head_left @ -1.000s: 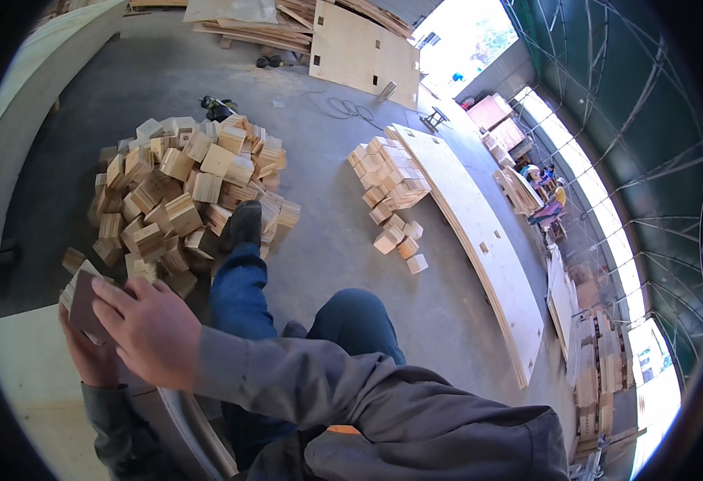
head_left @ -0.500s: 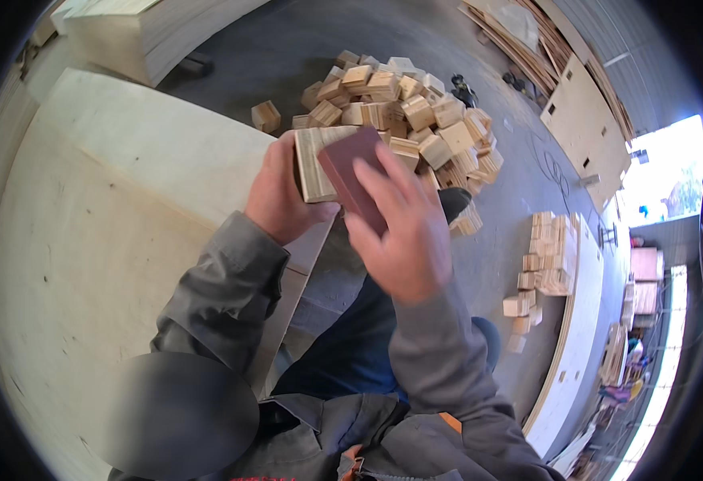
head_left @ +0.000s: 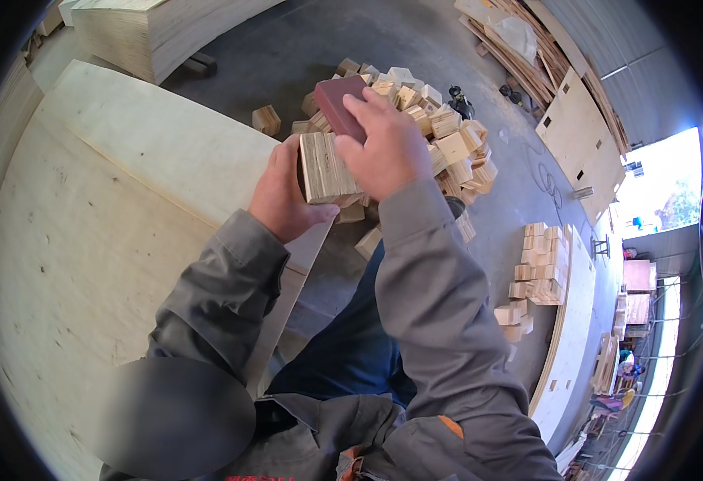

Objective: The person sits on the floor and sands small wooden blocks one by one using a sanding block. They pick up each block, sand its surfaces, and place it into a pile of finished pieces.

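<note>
A squared wooden block (head_left: 326,170) with layered grain is gripped in my left hand (head_left: 279,196), thumb along its lower edge and fingers behind its left side. My right hand (head_left: 391,144) holds a dark red sanding block (head_left: 340,103), its fingers laid over the right side. The sanding block lies at the far edge of the wooden block and reaches beyond it. Whether the two touch there is hard to make out. Both are held above the corner of a pale plywood table (head_left: 143,168).
A heap of loose wooden blocks (head_left: 455,148) lies on the floor ahead. More blocks stand stacked (head_left: 542,264) at the right, beside a long plywood panel (head_left: 572,321). A large plywood box (head_left: 127,36) is at the far left, and planks (head_left: 499,56) lean at the far right.
My right hand has moved the sanding block away from me and slightly left, from the wooden block's right side to its far edge. My left hand stays nearly still.
</note>
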`<action>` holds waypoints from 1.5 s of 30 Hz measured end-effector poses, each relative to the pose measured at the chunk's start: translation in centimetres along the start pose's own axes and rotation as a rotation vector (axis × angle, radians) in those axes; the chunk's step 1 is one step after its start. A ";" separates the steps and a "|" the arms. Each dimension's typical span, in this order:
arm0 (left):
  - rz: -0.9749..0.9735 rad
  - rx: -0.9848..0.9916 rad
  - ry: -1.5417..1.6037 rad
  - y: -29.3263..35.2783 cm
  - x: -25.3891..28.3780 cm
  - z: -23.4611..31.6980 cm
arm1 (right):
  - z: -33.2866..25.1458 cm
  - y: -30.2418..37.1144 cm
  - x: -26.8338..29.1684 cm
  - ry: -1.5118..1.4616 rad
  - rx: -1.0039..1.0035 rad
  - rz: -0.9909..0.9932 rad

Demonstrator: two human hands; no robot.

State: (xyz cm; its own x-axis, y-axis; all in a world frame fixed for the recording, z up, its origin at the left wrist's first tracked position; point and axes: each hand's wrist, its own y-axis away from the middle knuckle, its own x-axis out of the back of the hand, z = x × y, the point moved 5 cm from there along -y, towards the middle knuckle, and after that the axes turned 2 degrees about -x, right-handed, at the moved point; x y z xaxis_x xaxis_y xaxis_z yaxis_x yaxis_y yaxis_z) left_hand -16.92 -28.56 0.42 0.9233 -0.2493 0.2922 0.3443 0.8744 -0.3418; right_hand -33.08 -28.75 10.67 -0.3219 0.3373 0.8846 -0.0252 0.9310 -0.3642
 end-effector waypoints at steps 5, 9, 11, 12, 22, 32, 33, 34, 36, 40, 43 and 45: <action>0.060 -0.101 0.096 0.1 -0.4 -0.3 | -4.2 8.7 3.3 -0.040 0.114 0.020; 0.089 -0.086 0.076 0.4 -0.4 -2.0 | -6.0 12.6 4.6 -0.104 0.133 -0.033; 0.079 -0.126 0.034 0.4 -0.4 -1.7 | -6.0 12.6 4.6 -0.103 0.125 -0.048; 0.026 -0.098 0.068 0.2 -0.3 -1.9 | -6.1 11.6 4.6 -0.104 0.145 -0.048; -0.016 0.026 0.048 0.0 0.2 -0.5 | 0.7 -2.1 -0.9 -0.423 -0.194 -0.179; 0.014 -0.045 -0.012 0.2 0.1 0.3 | 3.8 6.5 -1.1 -1.157 -0.462 -0.040; 0.008 -0.053 0.005 0.1 -0.1 0.5 | 4.1 7.3 -1.5 -1.231 -0.501 -0.030; 0.004 -0.064 -0.003 0.0 -0.2 0.4 | 4.3 8.0 -2.2 -1.313 -0.535 -0.023; 0.029 -0.043 0.088 0.0 -0.4 -0.3 | 4.9 10.2 -3.3 -1.445 -0.647 -0.042; 0.022 -0.104 0.079 -0.1 -0.1 -0.8 | 5.2 15.2 -3.9 -1.531 -0.784 -0.063; -0.062 -0.047 0.337 0.0 -0.1 0.7 | 6.9 16.1 -2.6 -1.544 -0.784 0.038; -0.063 0.032 0.542 0.1 0.3 -0.1 | 7.5 16.2 -1.8 -1.558 -0.780 0.118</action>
State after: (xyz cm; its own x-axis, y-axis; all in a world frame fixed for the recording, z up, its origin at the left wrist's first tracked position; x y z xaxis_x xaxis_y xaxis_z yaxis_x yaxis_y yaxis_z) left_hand -16.64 -28.57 0.40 0.8592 -0.4734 -0.1940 0.4047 0.8609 -0.3083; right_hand -39.98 -15.31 1.03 -0.8305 0.4002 -0.3875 0.3347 0.9145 0.2272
